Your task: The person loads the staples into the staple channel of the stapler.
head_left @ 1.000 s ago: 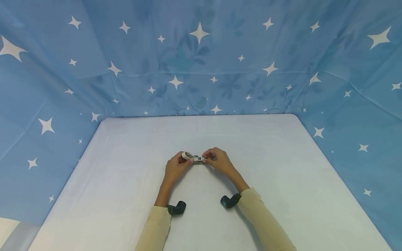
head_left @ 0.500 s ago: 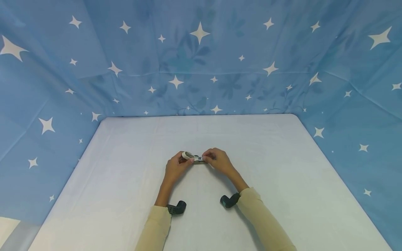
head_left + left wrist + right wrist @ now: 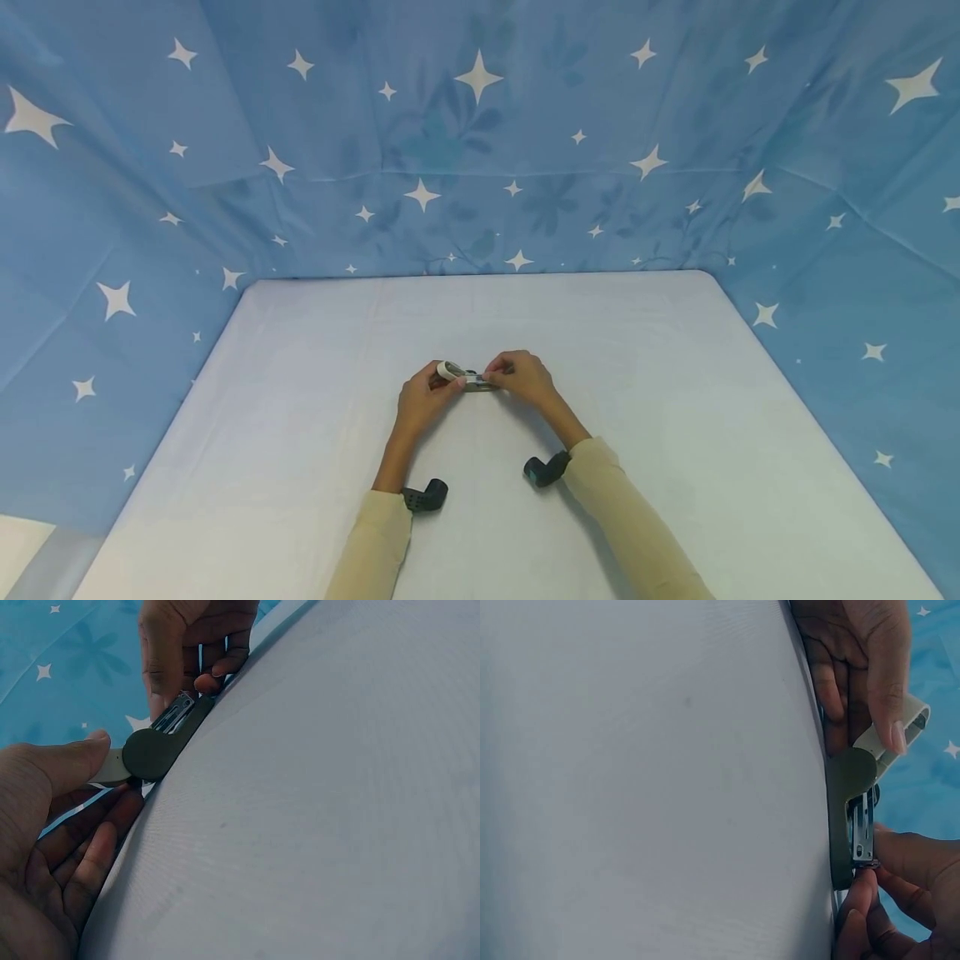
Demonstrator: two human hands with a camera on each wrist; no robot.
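Holds a stapler point(image 3: 152, 754) between both hands, over the white tabletop point(image 3: 637, 358); rests it on or just above that surface, cannot tell which. Pinches the cream handle point(image 3: 866, 742) in a narrow grip of the left hand point(image 3: 422, 406), with the thumb on it and the fingers curled below. Grips the end of the metal staple channel point(image 3: 863, 825), just as narrowly, with thumb and fingertips of the right hand point(image 3: 525, 382). Shows, between the two grips, the dark green base point(image 3: 840, 832), with its rounded hinge end just beside the left fingers and its tip near the right fingertips. Keeps the handle tilted up, well apart from the channel. Wears pale yellow sleeves point(image 3: 633, 517) and a dark camera point(image 3: 425, 495) on each wrist, nearer than the grip. Faces a blue curtain point(image 3: 337, 117) printed with white stars, well beyond the grip.
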